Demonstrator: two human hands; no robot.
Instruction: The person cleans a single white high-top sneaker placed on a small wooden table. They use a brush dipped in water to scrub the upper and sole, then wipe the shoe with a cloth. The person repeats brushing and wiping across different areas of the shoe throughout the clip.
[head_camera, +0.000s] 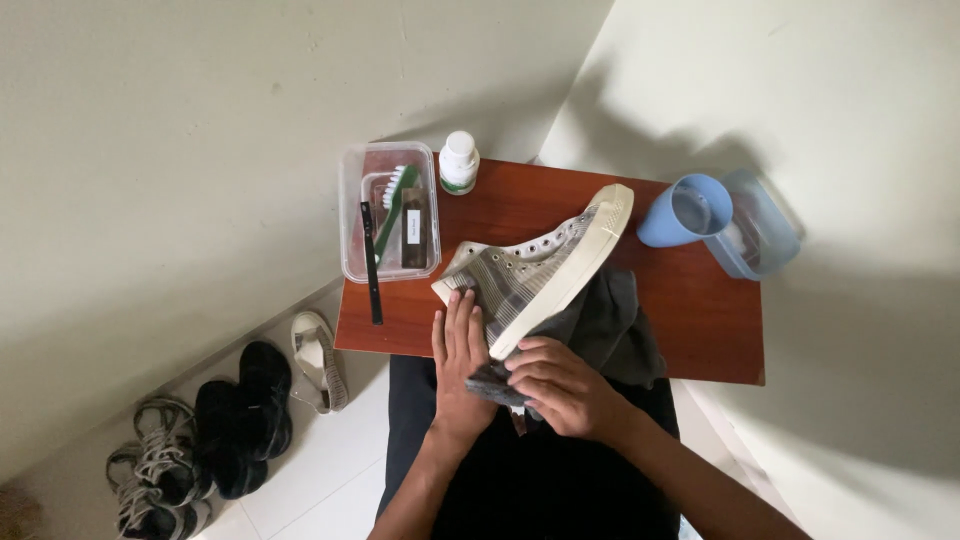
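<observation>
Canvas high-top sneaker (535, 272), likely light with soft sides and a stiff rubber sole, lies tilted on the near table (700, 320) edge, left hand (458, 352) flat against its heel, right hand (560, 385) pinching a grey cloth (610, 325).

Sneaker (535, 275), under the left hand (458, 365): grey plaid upper, off-white sole and toe cap.
Cloth (610, 325), beneath the right hand (560, 385): dark grey.
Table (700, 300): reddish-brown wood grain.
Cup (685, 212), beyond the right hand: light blue.
Bottle (459, 162), beyond the left hand: white, green band.
Box (390, 210): clear; brush (395, 205) inside has a green handle and white bristles.
Shoes (240, 415), left of the left hand: black.
</observation>
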